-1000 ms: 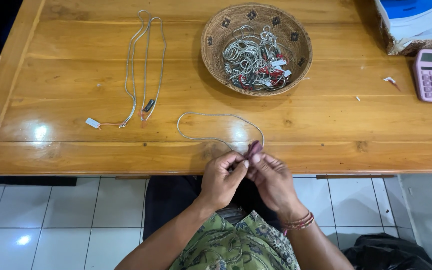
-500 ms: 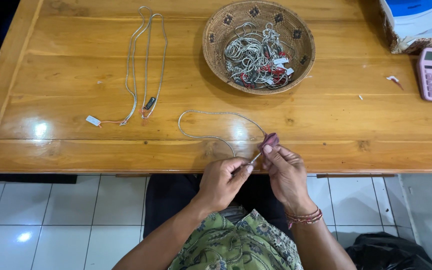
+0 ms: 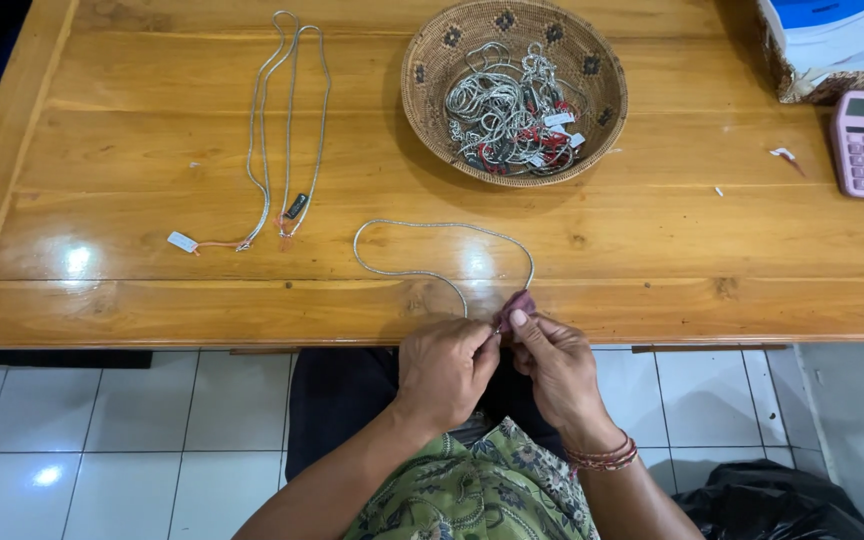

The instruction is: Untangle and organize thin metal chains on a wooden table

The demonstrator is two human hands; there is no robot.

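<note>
Both hands meet at the table's near edge: the left hand pinches one end of the silver chain, the right hand presses a small purple cloth around it with thumb and fingertips. The risk looks plain: a slack grip could let the chain slide off the edge. Its loop lies just beyond the knuckles, the basket farther out.
</note>
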